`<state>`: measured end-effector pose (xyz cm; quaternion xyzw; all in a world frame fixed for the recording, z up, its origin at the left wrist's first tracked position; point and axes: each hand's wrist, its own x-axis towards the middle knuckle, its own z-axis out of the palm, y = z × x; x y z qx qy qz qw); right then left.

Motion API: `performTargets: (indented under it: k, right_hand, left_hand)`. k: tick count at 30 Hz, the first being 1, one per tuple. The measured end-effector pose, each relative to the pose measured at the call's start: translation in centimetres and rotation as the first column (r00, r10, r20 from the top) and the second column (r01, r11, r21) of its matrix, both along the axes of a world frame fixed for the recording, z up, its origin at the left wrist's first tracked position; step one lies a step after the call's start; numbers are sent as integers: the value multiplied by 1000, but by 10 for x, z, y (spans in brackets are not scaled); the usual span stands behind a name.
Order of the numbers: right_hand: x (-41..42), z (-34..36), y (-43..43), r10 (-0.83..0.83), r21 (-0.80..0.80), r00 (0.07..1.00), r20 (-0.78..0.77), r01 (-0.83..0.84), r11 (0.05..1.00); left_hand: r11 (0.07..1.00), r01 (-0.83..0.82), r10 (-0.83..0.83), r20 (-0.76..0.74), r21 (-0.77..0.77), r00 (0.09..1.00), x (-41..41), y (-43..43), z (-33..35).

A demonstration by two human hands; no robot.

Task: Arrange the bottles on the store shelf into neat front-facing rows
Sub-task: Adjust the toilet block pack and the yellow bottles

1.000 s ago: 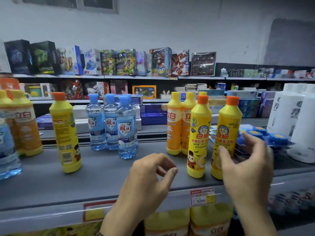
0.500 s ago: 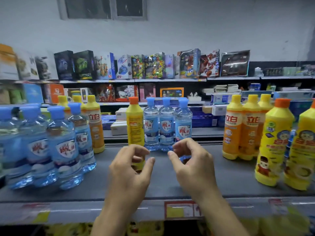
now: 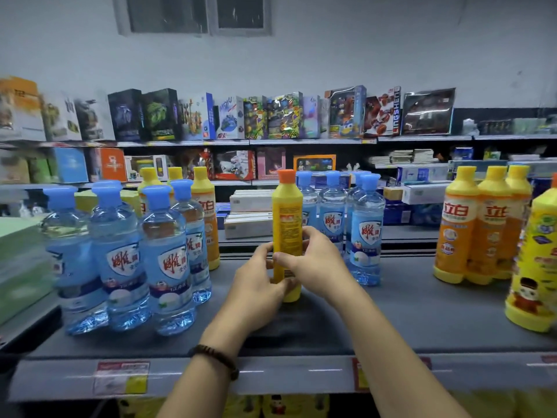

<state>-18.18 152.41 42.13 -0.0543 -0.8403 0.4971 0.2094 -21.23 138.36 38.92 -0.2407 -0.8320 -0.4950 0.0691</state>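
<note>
Yellow bottle (image 3: 287,212) base hidden by hands.

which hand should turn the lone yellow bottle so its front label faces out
Right, probably. The right hand wraps the yellow bottle at mid-body, fingers across the back label facing us, so it can twist. The left hand sits lower near the base, better for steadying.

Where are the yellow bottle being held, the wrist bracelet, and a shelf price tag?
yellow bottle (image 3: 287,218): head view, on its back label.
bracelet (image 3: 217,357): head view, on the beads.
price tag (image 3: 122,377): head view, tag's middle.
</note>
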Motion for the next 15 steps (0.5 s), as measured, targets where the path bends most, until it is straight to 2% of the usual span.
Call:
performTargets:
  k: [7,11,15]
  right_hand:
    - [14,-5,10,29,-27,995,-91,-32,999]
    - [43,-2,36,-4,-80,988,-156,-9,997]
    - [79,-2,73,-98,-46,974,-203,90,995]
  left_hand:
    - [987,-1,14,-77,163,997,5,16,-3]
    - [951,120,-110,-52,286,993,22,48,1]
    - [900,239,-230,-69,364,971,48,94,0]
